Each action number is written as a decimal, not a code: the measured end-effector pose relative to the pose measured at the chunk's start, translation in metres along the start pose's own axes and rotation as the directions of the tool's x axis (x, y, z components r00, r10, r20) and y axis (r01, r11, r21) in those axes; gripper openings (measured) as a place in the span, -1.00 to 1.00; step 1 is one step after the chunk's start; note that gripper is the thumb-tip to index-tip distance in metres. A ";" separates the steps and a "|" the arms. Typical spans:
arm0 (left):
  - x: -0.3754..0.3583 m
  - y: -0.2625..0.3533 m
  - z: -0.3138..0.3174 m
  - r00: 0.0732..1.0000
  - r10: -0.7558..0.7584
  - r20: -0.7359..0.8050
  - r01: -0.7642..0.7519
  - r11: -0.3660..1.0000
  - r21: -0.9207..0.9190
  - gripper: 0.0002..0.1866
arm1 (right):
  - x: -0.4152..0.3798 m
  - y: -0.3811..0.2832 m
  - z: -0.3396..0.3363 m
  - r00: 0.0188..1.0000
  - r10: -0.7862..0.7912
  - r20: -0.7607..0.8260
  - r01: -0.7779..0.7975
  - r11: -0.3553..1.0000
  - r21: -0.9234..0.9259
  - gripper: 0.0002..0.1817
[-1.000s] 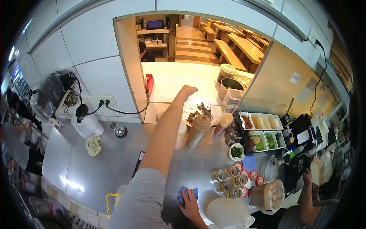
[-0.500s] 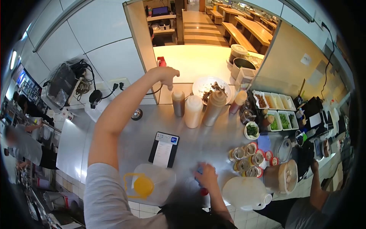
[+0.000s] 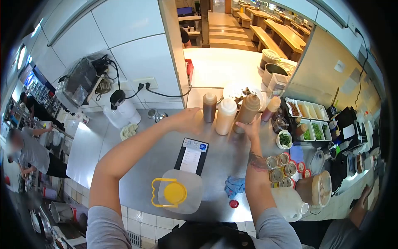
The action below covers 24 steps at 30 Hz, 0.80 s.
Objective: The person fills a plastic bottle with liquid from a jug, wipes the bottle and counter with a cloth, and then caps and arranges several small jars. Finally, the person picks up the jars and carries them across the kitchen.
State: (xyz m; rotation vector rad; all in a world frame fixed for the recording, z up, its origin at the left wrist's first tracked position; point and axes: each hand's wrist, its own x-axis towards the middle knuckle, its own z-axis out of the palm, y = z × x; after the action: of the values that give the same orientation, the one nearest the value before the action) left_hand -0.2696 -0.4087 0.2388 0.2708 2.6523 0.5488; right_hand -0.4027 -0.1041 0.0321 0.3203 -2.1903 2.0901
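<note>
My right hand is wrapped round the lower part of a tall tan squeeze bottle. My left hand, somewhat blurred, is spread beside a dark brown squeeze bottle, holding nothing. Between the two hands stands a cream-coloured squeeze bottle. A smaller reddish-brown bottle is just right of my right hand. Behind the bottles, a white plate carries dark food scraps. A crumpled blue cloth and a red cap lie by my right forearm.
A clipboard with a receipt and a translucent jug with a yellow lid occupy the counter's middle. Glass jars, a white jug and garnish trays stand right. Another person is at the left.
My right hand has left the blue cloth and gone forward to the tan bottle. My left hand has come down and back from the pass-through. The camera view has shifted.
</note>
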 end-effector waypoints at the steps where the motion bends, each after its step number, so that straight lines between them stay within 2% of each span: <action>1: -0.003 -0.005 0.006 1.000 0.019 0.007 -0.019 1.000 0.023 0.18 | 0.001 0.010 0.002 1.000 0.004 -0.004 -0.004 1.000 0.022 0.05; 3: -0.009 -0.023 0.016 0.998 0.061 0.035 -0.064 0.994 0.086 0.14 | -0.009 0.014 0.006 1.000 -0.016 0.002 0.016 0.999 0.034 0.03; 6: -0.014 -0.037 0.031 0.986 0.165 -0.002 -0.164 0.985 0.051 0.10 | -0.050 0.001 0.015 0.996 -0.091 0.016 0.091 0.996 0.001 0.02; 8: -0.017 -0.024 0.026 0.996 0.082 0.042 -0.083 0.996 0.022 0.10 | -0.065 -0.002 0.028 0.990 -0.140 -0.006 0.140 0.990 0.004 0.01; 9: -0.019 -0.019 0.025 0.997 0.037 0.069 -0.038 0.999 0.013 0.09 | -0.069 -0.003 0.032 0.993 -0.114 -0.002 0.114 0.993 0.029 0.01; 11: -0.008 -0.022 0.031 0.997 0.053 0.053 -0.054 0.998 0.022 0.10 | -0.067 -0.008 0.040 0.998 -0.070 -0.004 0.070 0.994 0.085 0.01; 14: 0.008 -0.020 0.036 0.997 0.067 0.032 -0.067 0.998 -0.018 0.10 | -0.069 -0.004 0.067 0.990 -0.133 -0.047 0.137 0.987 0.082 0.01; 18: 0.015 -0.016 0.038 0.998 0.047 0.040 -0.044 0.997 -0.063 0.10 | -0.069 -0.007 0.101 0.981 -0.161 -0.104 0.160 0.987 -0.025 0.03; 20: 0.010 -0.024 0.038 0.995 0.102 0.007 -0.101 0.991 -0.091 0.08 | -0.065 -0.017 0.109 0.982 -0.148 -0.117 0.139 0.987 -0.083 0.04; 21: 0.006 -0.029 0.038 0.992 0.129 -0.006 -0.129 0.986 -0.104 0.07 | -0.063 -0.023 0.111 0.985 -0.130 -0.110 0.127 0.991 -0.033 0.05; 24: -0.027 -0.015 0.028 0.998 -0.054 0.018 0.057 0.973 -0.223 0.04 | -0.044 -0.017 0.125 0.985 -0.134 -0.106 0.123 0.987 -0.101 0.08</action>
State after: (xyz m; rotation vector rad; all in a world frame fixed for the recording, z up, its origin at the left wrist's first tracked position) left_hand -0.2353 -0.4205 0.2189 0.1319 2.5485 0.8168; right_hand -0.3465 -0.2255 0.0326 0.3183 -2.1340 1.8838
